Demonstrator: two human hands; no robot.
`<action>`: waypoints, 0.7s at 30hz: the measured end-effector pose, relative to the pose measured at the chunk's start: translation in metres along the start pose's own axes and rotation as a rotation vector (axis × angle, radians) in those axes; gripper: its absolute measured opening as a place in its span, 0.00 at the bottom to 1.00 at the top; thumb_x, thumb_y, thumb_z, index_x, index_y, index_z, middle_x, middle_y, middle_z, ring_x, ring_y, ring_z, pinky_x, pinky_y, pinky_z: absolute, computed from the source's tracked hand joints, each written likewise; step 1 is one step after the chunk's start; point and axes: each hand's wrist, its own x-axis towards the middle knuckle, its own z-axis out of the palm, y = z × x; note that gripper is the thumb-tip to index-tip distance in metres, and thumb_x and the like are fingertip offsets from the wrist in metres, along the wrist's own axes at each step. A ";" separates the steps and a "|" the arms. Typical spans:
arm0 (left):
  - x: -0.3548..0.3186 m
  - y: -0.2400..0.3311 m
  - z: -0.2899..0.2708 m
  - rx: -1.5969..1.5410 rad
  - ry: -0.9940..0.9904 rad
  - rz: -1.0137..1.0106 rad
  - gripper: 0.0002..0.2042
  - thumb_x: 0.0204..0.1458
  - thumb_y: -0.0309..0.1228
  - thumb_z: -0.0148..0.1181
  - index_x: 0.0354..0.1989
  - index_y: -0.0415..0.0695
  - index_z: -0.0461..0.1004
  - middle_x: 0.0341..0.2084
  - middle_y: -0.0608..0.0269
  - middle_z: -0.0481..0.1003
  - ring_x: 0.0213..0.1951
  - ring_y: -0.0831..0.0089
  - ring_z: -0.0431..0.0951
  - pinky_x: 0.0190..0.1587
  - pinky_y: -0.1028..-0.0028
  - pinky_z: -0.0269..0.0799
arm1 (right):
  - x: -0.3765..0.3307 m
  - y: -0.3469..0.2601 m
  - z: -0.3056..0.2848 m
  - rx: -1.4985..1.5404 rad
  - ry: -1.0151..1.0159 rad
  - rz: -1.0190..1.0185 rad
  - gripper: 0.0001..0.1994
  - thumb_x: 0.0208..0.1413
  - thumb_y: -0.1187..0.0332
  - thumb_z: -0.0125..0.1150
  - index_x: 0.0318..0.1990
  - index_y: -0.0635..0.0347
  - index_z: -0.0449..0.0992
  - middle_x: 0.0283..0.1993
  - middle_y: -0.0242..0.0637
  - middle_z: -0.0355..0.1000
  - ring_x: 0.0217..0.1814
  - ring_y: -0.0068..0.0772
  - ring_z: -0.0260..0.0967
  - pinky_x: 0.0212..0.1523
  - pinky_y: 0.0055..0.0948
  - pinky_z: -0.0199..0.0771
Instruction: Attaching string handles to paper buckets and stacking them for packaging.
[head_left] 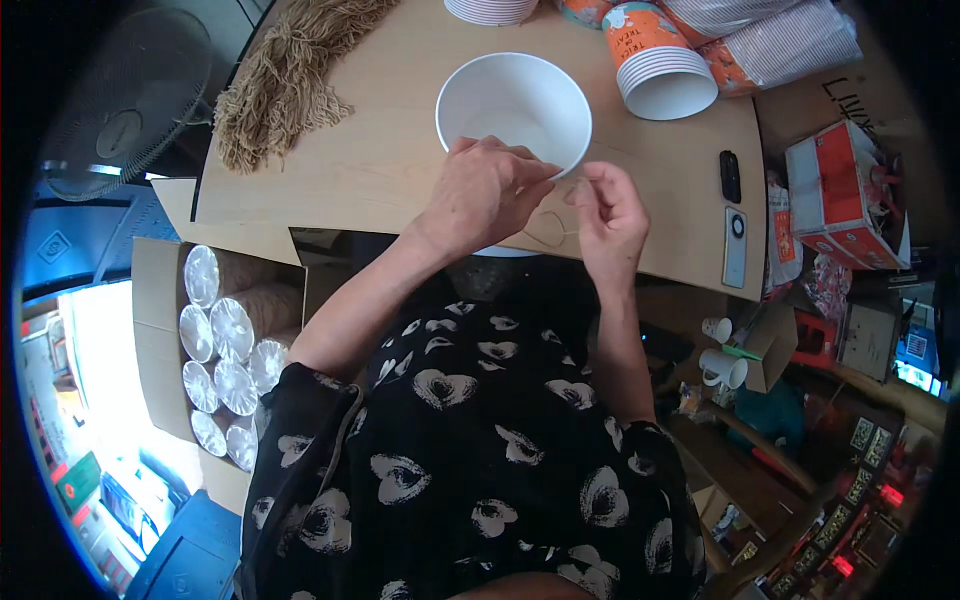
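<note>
Left hand [485, 190] and right hand [608, 212] meet at the near rim of a white paper bowl [515, 105], which sits upright and empty at centre of the light wood bench [380, 170]. Both hands are pinched narrow on a thin tan string [548, 228]; a loop of it hangs down between them at about 6 o'clock of the bowl, so the fingers look closed tight to keep the fine strand taut. Left fingers rest on or just over the bowl rim; cannot tell whether the string is tied to the bowl or only held beside it. The string is very thin, pale brown, and looks the same fibre as the bundle of tan strings [285, 75] lying at 10 o'clock of the bowl, well apart, probably the supply kept in easy reach.

At 1 o'clock lies a stack of orange-and-white paper cups [660, 65] on its side, with sleeves of wrapped cups [775, 45] just beyond. A dark remote [730, 175] and a slim pale one [735, 247] lie at 3 o'clock near the bench edge. At 8 o'clock, below the bench, an open cardboard box [150, 330] holds wrapped stacks [225, 350].
</note>
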 end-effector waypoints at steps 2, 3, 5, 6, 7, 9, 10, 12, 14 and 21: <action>0.004 -0.003 0.006 0.016 0.000 0.018 0.09 0.54 0.32 0.65 0.42 0.49 0.85 0.38 0.64 0.83 0.39 0.62 0.81 0.44 0.62 0.72 | 0.009 -0.010 -0.011 -0.100 -0.009 0.030 0.09 0.64 0.75 0.59 0.50 0.65 0.75 0.33 0.31 0.77 0.32 0.14 0.71 0.32 0.19 0.71; 0.006 -0.003 0.008 0.039 -0.001 0.038 0.09 0.54 0.32 0.64 0.42 0.49 0.85 0.38 0.64 0.83 0.40 0.63 0.81 0.45 0.61 0.72 | 0.017 -0.009 -0.018 -0.237 -0.050 -0.054 0.10 0.62 0.73 0.61 0.50 0.64 0.76 0.33 0.37 0.80 0.31 0.20 0.75 0.31 0.23 0.73; 0.008 -0.001 0.011 0.038 -0.018 -0.007 0.09 0.55 0.34 0.63 0.42 0.52 0.85 0.37 0.66 0.83 0.41 0.62 0.80 0.49 0.62 0.69 | 0.030 -0.023 -0.022 -0.339 -0.155 -0.032 0.10 0.61 0.72 0.62 0.48 0.64 0.77 0.35 0.39 0.80 0.32 0.24 0.77 0.32 0.25 0.74; 0.009 -0.001 0.012 0.046 -0.033 -0.056 0.09 0.56 0.36 0.62 0.41 0.55 0.86 0.36 0.68 0.83 0.43 0.62 0.79 0.54 0.62 0.67 | 0.037 -0.031 -0.023 -0.432 -0.267 -0.011 0.10 0.60 0.71 0.63 0.47 0.63 0.78 0.36 0.42 0.81 0.32 0.28 0.78 0.34 0.28 0.75; 0.009 -0.001 0.013 0.043 -0.031 -0.059 0.09 0.56 0.36 0.62 0.41 0.55 0.86 0.36 0.68 0.83 0.43 0.62 0.79 0.54 0.62 0.67 | 0.044 -0.034 -0.024 -0.492 -0.344 0.013 0.09 0.61 0.74 0.62 0.48 0.66 0.78 0.36 0.37 0.80 0.34 0.18 0.74 0.35 0.22 0.73; 0.011 -0.003 0.014 0.054 -0.044 -0.060 0.08 0.56 0.37 0.62 0.41 0.57 0.86 0.35 0.67 0.83 0.44 0.62 0.79 0.54 0.62 0.67 | 0.055 -0.038 -0.025 -0.529 -0.411 0.046 0.09 0.61 0.74 0.62 0.47 0.66 0.78 0.35 0.37 0.80 0.33 0.18 0.74 0.35 0.22 0.73; 0.012 -0.004 0.015 0.051 -0.040 -0.062 0.08 0.56 0.37 0.62 0.41 0.57 0.86 0.35 0.67 0.83 0.44 0.62 0.79 0.54 0.62 0.67 | 0.059 -0.039 -0.025 -0.560 -0.478 0.080 0.08 0.61 0.74 0.61 0.46 0.67 0.78 0.34 0.36 0.80 0.33 0.18 0.74 0.35 0.22 0.73; 0.014 -0.005 0.016 0.036 -0.056 -0.061 0.09 0.55 0.37 0.63 0.41 0.58 0.86 0.34 0.67 0.83 0.45 0.63 0.79 0.55 0.62 0.66 | 0.071 -0.031 -0.031 -0.535 -0.550 0.123 0.08 0.60 0.75 0.62 0.45 0.67 0.78 0.33 0.36 0.79 0.33 0.18 0.74 0.35 0.22 0.73; 0.016 -0.006 0.013 0.035 -0.073 -0.064 0.09 0.55 0.38 0.63 0.41 0.58 0.86 0.34 0.66 0.83 0.44 0.63 0.79 0.54 0.62 0.67 | 0.076 -0.031 -0.031 -0.509 -0.625 0.166 0.07 0.60 0.75 0.62 0.44 0.68 0.78 0.33 0.35 0.79 0.32 0.18 0.73 0.35 0.22 0.73; 0.023 -0.012 0.010 0.022 -0.146 -0.091 0.09 0.51 0.40 0.66 0.39 0.57 0.87 0.29 0.60 0.83 0.39 0.62 0.82 0.52 0.61 0.69 | 0.067 -0.048 -0.014 -0.904 -0.594 -0.086 0.06 0.60 0.70 0.59 0.39 0.63 0.76 0.32 0.48 0.78 0.35 0.47 0.77 0.37 0.42 0.74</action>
